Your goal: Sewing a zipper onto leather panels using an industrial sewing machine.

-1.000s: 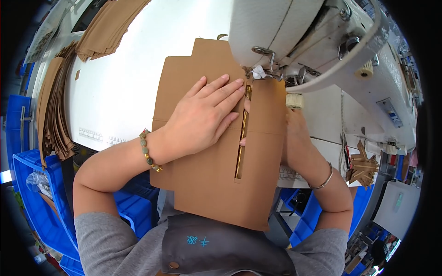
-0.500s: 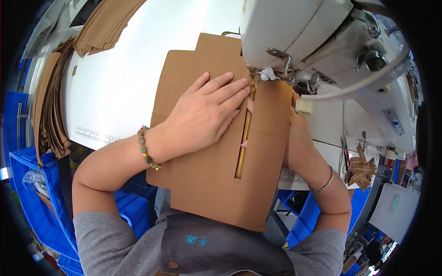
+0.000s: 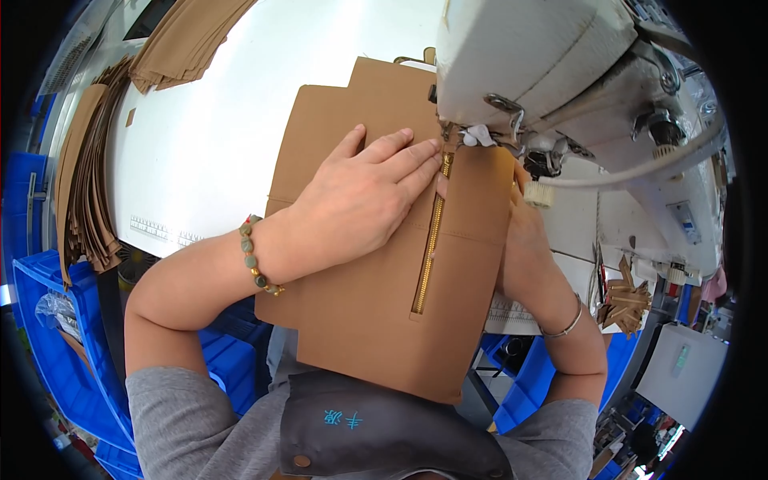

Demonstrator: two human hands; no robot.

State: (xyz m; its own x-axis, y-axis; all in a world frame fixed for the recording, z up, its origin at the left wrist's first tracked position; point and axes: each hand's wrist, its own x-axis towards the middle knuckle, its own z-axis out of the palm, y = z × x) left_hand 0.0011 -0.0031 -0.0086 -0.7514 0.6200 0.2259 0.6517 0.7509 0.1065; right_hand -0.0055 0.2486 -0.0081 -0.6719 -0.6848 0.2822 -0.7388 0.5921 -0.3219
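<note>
1. Half a second on, the brown panel (image 3: pixel 352 320) has shifted slightly rightward in view at its far end, under the sewing machine (image 3: pixel 512 64).
2. Left hand (image 3: pixel 360 200) lies flat, fingers extended, beside the gold zipper (image 3: pixel 425 280); right hand (image 3: pixel 524 228) reaches beneath the panel's right edge (its grip cannot be told).
3. Uneven pressure could skew the zipper; left fingertips sliding forward could get caught.

The panel (image 3: pixel 360 304) lies right of stacked pieces (image 3: pixel 186 42) — partly under the machine (image 3: pixel 528 64).
</note>
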